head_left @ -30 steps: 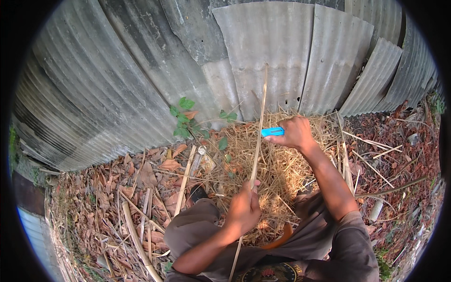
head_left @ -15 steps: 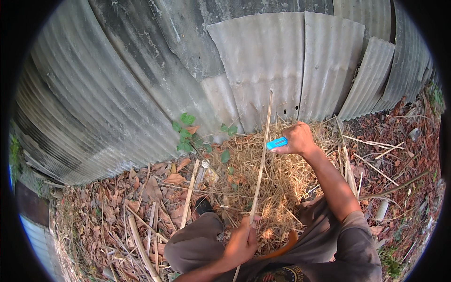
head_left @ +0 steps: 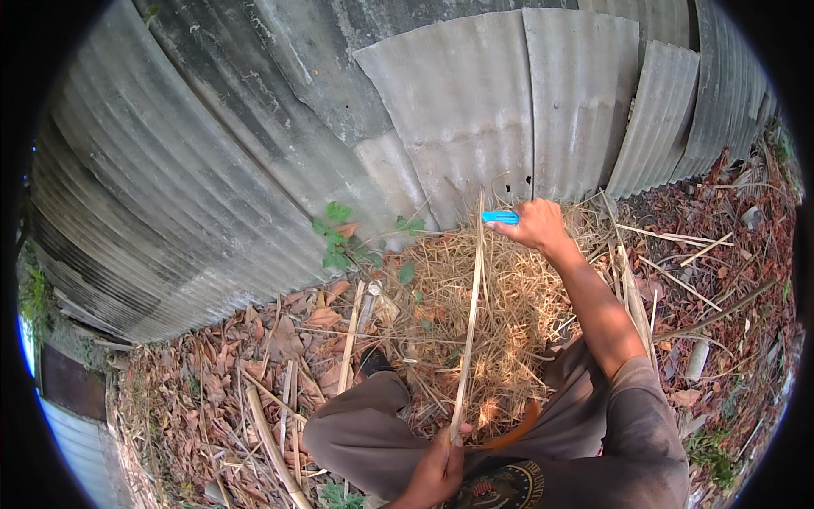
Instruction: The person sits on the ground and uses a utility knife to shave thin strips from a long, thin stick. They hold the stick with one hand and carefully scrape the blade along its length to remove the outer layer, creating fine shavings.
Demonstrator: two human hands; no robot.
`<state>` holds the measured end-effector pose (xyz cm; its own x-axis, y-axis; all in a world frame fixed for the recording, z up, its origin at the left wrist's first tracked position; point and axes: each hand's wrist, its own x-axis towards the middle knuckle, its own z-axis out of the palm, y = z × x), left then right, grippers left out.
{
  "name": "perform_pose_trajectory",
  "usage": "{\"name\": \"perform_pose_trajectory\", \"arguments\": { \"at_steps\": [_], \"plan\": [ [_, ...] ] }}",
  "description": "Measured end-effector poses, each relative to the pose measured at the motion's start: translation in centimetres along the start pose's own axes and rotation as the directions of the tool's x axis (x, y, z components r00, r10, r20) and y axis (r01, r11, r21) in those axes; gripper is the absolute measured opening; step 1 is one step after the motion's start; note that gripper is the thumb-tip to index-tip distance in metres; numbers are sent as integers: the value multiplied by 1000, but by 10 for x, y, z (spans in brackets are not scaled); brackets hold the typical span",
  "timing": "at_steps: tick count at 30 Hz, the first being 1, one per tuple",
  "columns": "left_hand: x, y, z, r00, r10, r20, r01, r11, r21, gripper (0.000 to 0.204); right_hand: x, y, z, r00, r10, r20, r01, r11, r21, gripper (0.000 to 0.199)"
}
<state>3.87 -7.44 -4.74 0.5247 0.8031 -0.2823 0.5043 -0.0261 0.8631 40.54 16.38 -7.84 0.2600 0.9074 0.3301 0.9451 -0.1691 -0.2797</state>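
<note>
Straw pile [head_left: 500, 314] lies against fence [head_left: 254, 170], weed [head_left: 339, 242] at its left. Stick [head_left: 469, 318] runs from left hand [head_left: 437, 471], near the knee, up across straw; right hand [head_left: 534, 225] right of its tip.

the blue tool [head_left: 500, 217] shows only its handle past the right hand [head_left: 536, 226] (blade hidden); left forearm cut off below.

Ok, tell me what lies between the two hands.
In the head view, the long pale cane strip spans from left hand toward right hand, above a dry straw pile.
</note>
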Motion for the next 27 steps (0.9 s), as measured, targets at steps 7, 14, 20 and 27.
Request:
{"name": "perform_pose_trajectory", "arguments": {
  "at_steps": [7,14,20,27],
  "plan": [
    [-21,-10,19,958,215,-190,-206,976,70,35,-9,33,21,974,-226,-34,222,971,-84,81],
    [-59,-49,7,971,-201,-127,196,979,-57,26,-27,168,-19,770,638,-24,-635,769,64,90],
    [37,14,-43,996,-77,49,90,917,-388,26,-14,100,-44,910,400,103,-409,836,367,81],
    [151,55,-69,998,-59,29,65,798,-599,27,-36,4,-86,840,46,541,-539,196,819,25]
  ]
}}
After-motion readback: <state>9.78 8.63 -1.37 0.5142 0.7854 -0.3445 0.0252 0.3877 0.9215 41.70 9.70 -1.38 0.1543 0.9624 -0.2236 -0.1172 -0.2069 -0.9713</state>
